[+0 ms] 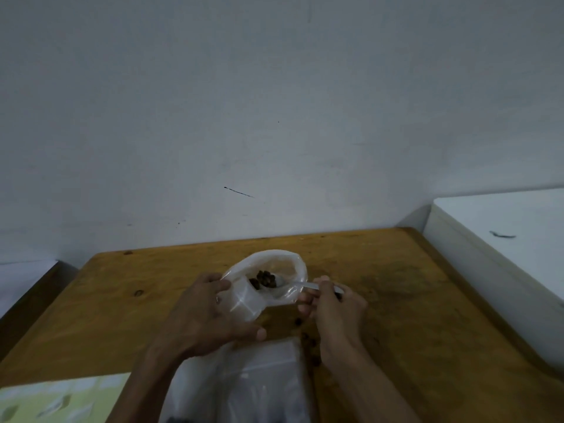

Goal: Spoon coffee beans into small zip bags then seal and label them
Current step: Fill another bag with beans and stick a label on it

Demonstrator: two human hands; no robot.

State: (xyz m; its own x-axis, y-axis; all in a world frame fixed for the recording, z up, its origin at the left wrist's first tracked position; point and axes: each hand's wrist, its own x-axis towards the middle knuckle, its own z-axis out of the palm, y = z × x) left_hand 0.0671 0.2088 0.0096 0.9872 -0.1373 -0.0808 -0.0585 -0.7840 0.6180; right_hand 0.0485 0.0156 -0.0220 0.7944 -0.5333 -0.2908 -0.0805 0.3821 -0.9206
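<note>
My left hand (pixel 203 319) grips a small clear zip bag (pixel 244 300) from its left side and holds its mouth wide open above the wooden table (pixel 122 306). My right hand (pixel 332 306) pinches the handle of a clear plastic spoon (pixel 305 285), whose bowl sits inside the bag's mouth. A small heap of dark coffee beans (pixel 264 277) lies on the spoon's bowl inside the bag. Several loose beans (pixel 306 337) are scattered on the table below my right hand.
A large clear plastic bag (pixel 244 383) lies at the table's near edge between my forearms. A pale green printed sheet (pixel 58 398) shows at the bottom left. A white cabinet (pixel 503 254) stands against the table's right side. A plain wall rises behind.
</note>
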